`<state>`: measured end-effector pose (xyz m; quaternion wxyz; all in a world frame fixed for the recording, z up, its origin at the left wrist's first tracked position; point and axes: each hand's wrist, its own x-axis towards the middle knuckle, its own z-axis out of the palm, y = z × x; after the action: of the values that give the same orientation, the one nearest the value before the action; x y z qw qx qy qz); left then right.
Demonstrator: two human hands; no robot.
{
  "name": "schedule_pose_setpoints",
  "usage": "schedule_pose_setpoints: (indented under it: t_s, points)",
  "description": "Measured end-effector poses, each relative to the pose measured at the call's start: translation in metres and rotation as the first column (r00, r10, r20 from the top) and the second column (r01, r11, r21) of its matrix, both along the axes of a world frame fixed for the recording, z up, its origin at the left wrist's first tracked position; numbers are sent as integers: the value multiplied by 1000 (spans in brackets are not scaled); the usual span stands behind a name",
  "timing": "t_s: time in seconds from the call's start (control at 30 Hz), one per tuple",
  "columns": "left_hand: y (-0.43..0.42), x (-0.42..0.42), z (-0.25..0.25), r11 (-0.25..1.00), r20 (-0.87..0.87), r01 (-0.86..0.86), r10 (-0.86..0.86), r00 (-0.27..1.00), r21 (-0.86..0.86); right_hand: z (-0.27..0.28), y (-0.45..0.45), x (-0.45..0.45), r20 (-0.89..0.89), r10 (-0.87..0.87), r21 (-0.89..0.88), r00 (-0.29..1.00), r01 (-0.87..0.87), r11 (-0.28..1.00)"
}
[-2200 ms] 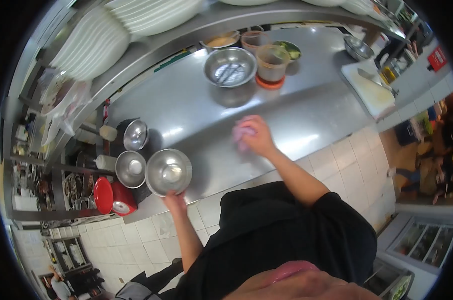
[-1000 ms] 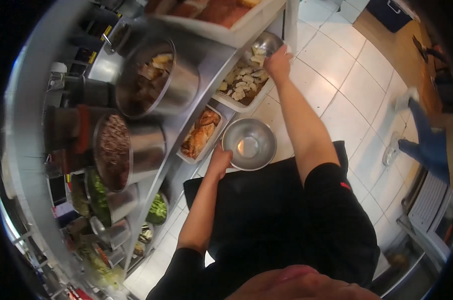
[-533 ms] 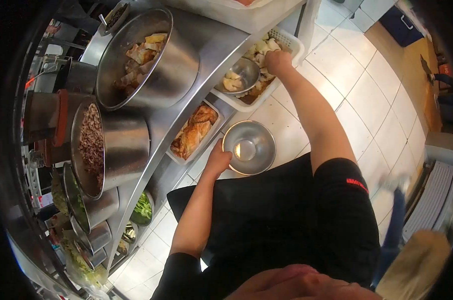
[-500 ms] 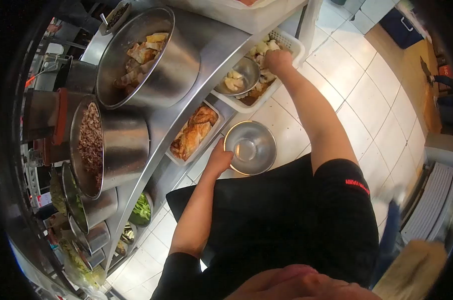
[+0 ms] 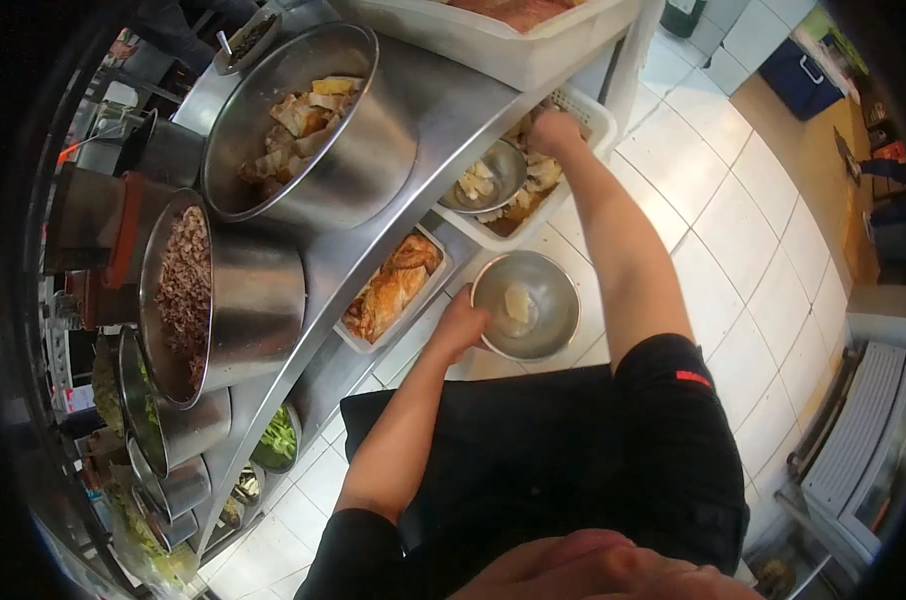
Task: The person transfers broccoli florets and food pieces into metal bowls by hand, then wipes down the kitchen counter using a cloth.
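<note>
My left hand (image 5: 460, 326) is closed on the left rim of a metal mixing bowl (image 5: 553, 335), holding it over the tiled floor. One pale, flat piece of food (image 5: 517, 304) lies inside, near the bowl's bottom. My right hand (image 5: 556, 131) reaches into a white perforated basket (image 5: 601, 130) on the lower shelf, among pale food pieces (image 5: 543, 172); its fingertips are hidden. Beside that hand, a smaller metal bowl (image 5: 511, 170) sits in the basket with several pale pieces in it.
A white tray of browned food (image 5: 393, 287) stands on the lower shelf. Above, the metal counter (image 5: 373, 215) holds a large pot of cooked pieces (image 5: 388, 130), a pot of minced food (image 5: 258, 300) and a white tub (image 5: 533, 55). Greens (image 5: 275, 440) sit further down.
A pale piece now shows in the mixing bowl, which looked empty before. My right hand has sunk deeper among the pieces in the basket. The whole view has shifted slightly.
</note>
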<state>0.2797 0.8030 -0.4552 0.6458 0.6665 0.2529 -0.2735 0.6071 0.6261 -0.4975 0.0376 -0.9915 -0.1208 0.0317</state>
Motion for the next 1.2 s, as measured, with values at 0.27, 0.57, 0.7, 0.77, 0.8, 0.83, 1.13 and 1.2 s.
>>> schedule_pose_setpoints:
  t_s: [0.27, 0.57, 0.7, 0.77, 0.8, 0.83, 1.13, 1.2]
  points:
    - [-1, 4, 15, 995, 5, 90, -91, 996, 30, 51, -47, 12, -196, 181, 456, 964, -74, 887]
    - [-7, 5, 1, 999, -9, 42, -42, 999, -32, -43, -34, 28, 146, -10, -5, 989, 11, 1000]
    - [-8, 2, -12, 993, 33, 114, -114, 993, 20, -18, -39, 22, 142, -22, 19, 990, 20, 1000]
    - [-12, 5, -6, 995, 40, 103, -104, 994, 13, 34, -54, 26, -40, 66, 122, 997, -61, 991]
    - [-14, 7, 9, 996, 12, 87, -87, 996, 18, 56, -60, 20, -41, 69, 118, 997, -64, 991]
    - [-15, 9, 17, 997, -13, 72, -72, 997, 23, 77, -67, 6, -324, 207, 346, 923, -88, 934]
    - [-21, 9, 18, 999, 44, 31, -32, 999, 16, 30, -34, -28, -121, 80, -396, 989, -122, 910]
    - [-21, 5, -3, 999, 110, 32, -36, 993, 40, -24, -33, -3, 55, 129, -411, 990, -96, 906]
